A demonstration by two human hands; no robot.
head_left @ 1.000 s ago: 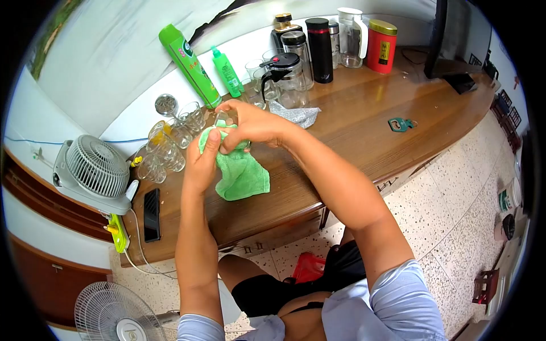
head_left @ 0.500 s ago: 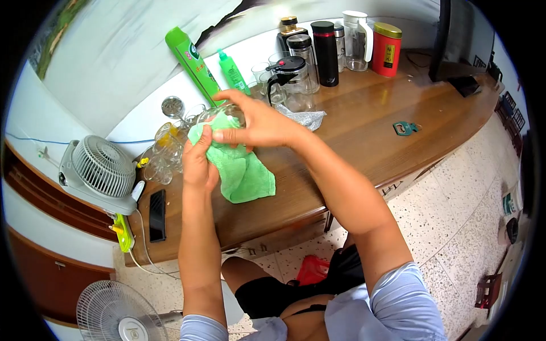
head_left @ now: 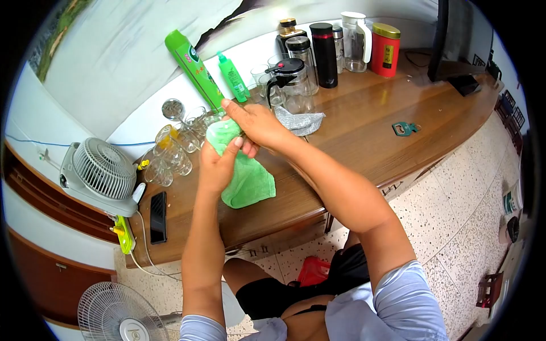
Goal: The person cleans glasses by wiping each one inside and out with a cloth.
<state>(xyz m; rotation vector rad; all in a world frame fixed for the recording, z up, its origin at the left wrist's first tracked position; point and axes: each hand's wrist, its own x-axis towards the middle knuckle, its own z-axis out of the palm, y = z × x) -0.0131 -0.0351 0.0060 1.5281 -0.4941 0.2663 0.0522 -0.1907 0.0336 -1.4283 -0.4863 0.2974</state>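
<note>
A green cloth (head_left: 249,181) hangs from my two hands, above the near edge of the wooden table. My left hand (head_left: 219,166) is closed on the cloth, its thumb pointing up. My right hand (head_left: 257,124) curls from the other side around a clear glass (head_left: 211,120). Cloth and fingers hide most of that glass, and its full shape cannot be made out. Just beyond my hands stand a tall green canister (head_left: 196,71) and a green bottle (head_left: 232,77). Several glass mugs (head_left: 170,149) are grouped to the left of my hands.
A black-lidded glass pot (head_left: 296,85), a black tumbler (head_left: 324,55), a clear pitcher (head_left: 355,42) and a red tin (head_left: 385,50) line the back. Silvery crumpled material (head_left: 301,120) lies before them. A small fan (head_left: 105,167), a phone (head_left: 158,216) and a bottle opener (head_left: 404,129) are also on the table.
My right hand, spread around the glass before, has closed in nearer my left hand. The glass is now far more covered. My left hand has shifted slightly right and the cloth is bunched differently.
</note>
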